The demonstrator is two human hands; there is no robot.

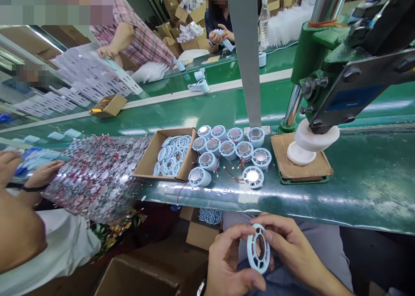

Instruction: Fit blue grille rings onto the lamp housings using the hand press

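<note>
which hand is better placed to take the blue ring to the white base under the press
Probably the right hand: both hands hold the blue ring, but the right lies nearer the press and its white base, while the left hand is farther left.

Head view, one. Taken from above the wearer's lap [326, 242], facing forward and down across a green bench [301, 205]. Nearest, lower edge: left hand [227, 261], right hand [288, 246]. Close, upper right: press [324, 101]. Farthest, top: cardboard boxes [191, 17], detail seemingly soft. Bench edge runs aslant.
</note>
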